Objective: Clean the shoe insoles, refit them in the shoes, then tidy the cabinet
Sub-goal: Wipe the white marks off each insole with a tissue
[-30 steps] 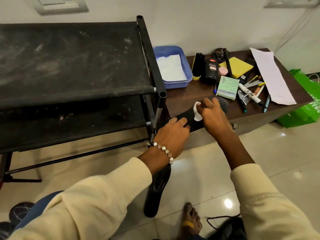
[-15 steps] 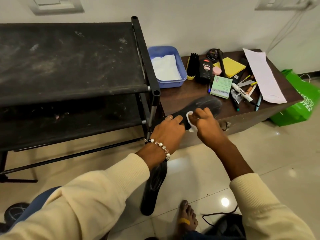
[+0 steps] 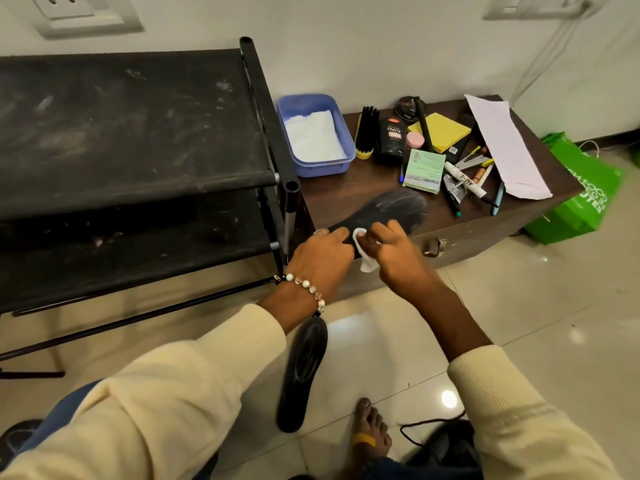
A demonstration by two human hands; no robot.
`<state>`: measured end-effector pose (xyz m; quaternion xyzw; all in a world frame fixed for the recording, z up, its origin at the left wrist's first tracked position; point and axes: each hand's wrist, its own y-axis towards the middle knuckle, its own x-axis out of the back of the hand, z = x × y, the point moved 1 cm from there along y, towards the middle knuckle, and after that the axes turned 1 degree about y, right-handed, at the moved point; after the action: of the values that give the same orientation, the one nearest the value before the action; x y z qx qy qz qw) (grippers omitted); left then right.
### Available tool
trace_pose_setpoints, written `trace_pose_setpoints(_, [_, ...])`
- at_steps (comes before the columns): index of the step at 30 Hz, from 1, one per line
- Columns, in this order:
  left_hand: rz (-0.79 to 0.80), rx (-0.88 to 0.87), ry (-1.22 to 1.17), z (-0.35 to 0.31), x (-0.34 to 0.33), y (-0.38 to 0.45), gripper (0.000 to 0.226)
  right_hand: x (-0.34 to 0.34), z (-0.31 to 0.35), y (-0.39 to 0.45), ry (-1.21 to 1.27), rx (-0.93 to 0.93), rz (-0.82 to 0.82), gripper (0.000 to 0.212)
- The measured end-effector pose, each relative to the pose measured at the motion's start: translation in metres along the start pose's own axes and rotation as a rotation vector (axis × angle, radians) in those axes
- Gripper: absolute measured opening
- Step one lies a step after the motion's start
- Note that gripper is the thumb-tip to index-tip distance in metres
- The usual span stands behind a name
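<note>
Wiping is where I have this job right now: my right hand (image 3: pixel 391 258) pinches a small white wipe (image 3: pixel 367 261) against the black insole (image 3: pixel 384 213) lying on the worktop (image 3: pixel 346 195), near its front edge. My left hand (image 3: pixel 322 254) presses the insole's near end, fingers fairly flat; the two hands sit just beside each other. The toe end of the insole shows pale streaks, so I judge this one only partly cleaned.

A second insole (image 3: pixel 303 372) lies on the tiled floor below my left wrist, also faintly streaked; whether it is already done I cannot tell. A dark shoe (image 3: pixel 446 445) with a loose lace shows at the bottom edge of the view, so refitting has not begun.

The cabinet's top is cluttered: a blue tub (image 3: pixel 311 164) holding white paper, a shoe brush (image 3: pixel 367 133), a polish bottle (image 3: pixel 393 140), yellow sticky notes (image 3: pixel 446 131), pens and a paper sheet (image 3: pixel 502 147). By my reckoning, tidying is all ahead, as is most of the task.
</note>
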<state>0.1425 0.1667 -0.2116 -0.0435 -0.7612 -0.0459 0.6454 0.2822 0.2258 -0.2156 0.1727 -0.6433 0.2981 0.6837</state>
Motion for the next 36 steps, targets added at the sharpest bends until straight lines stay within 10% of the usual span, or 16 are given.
trace_pose_setpoints(18, [0.061, -0.019, -0.005, 0.007, -0.001, 0.003, 0.033, 0.007, -0.026, -0.017, -0.058, -0.217, -0.032, 0.047])
trace_pose_setpoints(36, [0.149, 0.056, -0.102, 0.012, 0.009, 0.005, 0.036, -0.007, 0.011, 0.032, 0.122, 0.055, -0.085, 0.032])
